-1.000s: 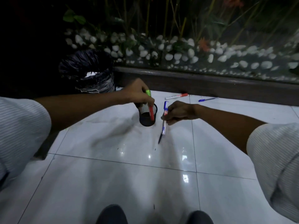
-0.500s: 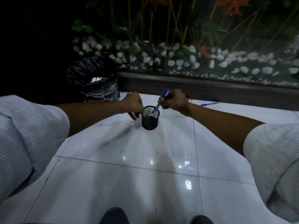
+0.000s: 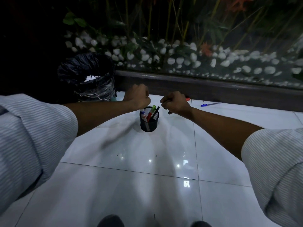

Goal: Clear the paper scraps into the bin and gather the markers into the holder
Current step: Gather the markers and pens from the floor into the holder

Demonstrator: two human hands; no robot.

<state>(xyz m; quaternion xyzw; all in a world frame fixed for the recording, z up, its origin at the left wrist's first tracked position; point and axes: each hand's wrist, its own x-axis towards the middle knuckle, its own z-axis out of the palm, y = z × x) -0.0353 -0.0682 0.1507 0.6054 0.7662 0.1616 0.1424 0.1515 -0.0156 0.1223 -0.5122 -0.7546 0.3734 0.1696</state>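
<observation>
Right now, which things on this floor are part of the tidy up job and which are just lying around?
Part of the job:
mesh holder with markers standing in it
red-capped marker, mostly hidden behind the right hand
blue pen near the ledge
lined bin with paper inside

Just there:
white pebbles
plants
wooden ledge

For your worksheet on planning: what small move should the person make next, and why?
Probably reach the right hand to the red-capped marker just beyond it. The holder already has several markers; that one and the blue pen lie on the floor.
</observation>
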